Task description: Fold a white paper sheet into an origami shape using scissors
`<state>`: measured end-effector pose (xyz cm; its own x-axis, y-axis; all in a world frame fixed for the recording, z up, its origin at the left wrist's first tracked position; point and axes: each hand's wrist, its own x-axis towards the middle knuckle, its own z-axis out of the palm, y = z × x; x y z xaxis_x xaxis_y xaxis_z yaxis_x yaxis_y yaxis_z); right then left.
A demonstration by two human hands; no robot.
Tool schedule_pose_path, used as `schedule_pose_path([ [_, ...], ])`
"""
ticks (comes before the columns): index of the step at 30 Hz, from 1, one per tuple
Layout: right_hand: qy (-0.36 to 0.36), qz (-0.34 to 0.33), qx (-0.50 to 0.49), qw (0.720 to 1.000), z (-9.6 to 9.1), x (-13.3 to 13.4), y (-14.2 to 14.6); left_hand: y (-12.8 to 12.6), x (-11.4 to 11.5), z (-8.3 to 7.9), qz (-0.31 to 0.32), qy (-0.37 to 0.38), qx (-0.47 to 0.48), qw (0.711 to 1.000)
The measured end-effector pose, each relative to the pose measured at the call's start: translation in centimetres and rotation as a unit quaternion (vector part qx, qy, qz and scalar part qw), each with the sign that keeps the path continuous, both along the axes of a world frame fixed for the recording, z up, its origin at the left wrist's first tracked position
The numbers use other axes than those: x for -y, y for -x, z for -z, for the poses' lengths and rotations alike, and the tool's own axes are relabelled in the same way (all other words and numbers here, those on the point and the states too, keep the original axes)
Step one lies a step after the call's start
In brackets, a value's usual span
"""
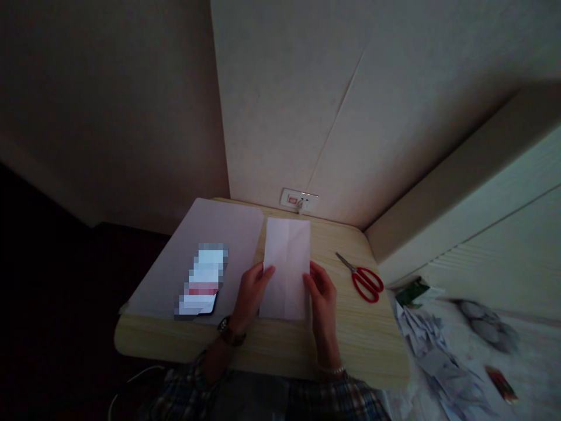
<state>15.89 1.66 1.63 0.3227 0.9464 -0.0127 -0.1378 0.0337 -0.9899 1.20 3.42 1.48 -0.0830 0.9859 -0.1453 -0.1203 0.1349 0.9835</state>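
A folded sheet of white paper [287, 245], with a crease running down its length, is held upright above the table by both hands. My left hand [253, 289] pinches its left edge, thumb on the front face and fingers behind. Along the right edge, my right hand [322, 292] grips the paper the same way. Red-handled scissors [367, 284] lie to the right of my right hand, blades pointing up and left. Left of my left hand, a phone [204, 280] with a lit, blurred screen rests on large white paper [175, 257].
The light wooden table [359, 345] has rounded corners and stands against the wall. A socket panel [299, 200] with something plugged in sits just behind it. Crumpled paper scraps [432, 345] and a green packet [412, 291] lie on the pale surface at right. A white cable [131, 377] hangs at lower left.
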Motion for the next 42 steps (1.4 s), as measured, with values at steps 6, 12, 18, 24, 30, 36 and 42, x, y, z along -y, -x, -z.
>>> schedule_pose_path([
  [6,0.003,0.011,0.006,1.0,1.2,0.8,-0.1,-0.1,0.3,0.6,0.008,0.015,-0.012,1.0],
  [12,0.01,0.016,0.01,1.0,1.9,1.1,-0.1,-0.3,0.6,0.6,0.031,0.021,0.002,0.999],
  [18,0.006,-0.022,-0.018,1.0,1.1,1.0,-0.1,0.3,0.7,0.7,0.011,0.027,-0.002,1.0],
  [24,0.004,-0.037,-0.038,0.999,1.0,1.4,0.1,0.4,0.7,0.5,0.009,0.022,-0.006,1.0],
  [30,-0.009,-0.025,-0.022,0.999,1.2,1.4,-0.3,0.4,0.7,0.1,0.002,0.015,-0.01,1.0],
  [36,0.028,-0.011,-0.05,0.998,1.4,1.0,-0.8,0.1,0.9,0.3,0.029,0.004,-0.026,0.999],
  [42,0.037,-0.032,-0.062,0.997,1.7,1.0,-0.4,0.1,1.1,0.9,0.019,-0.012,-0.067,0.998],
])
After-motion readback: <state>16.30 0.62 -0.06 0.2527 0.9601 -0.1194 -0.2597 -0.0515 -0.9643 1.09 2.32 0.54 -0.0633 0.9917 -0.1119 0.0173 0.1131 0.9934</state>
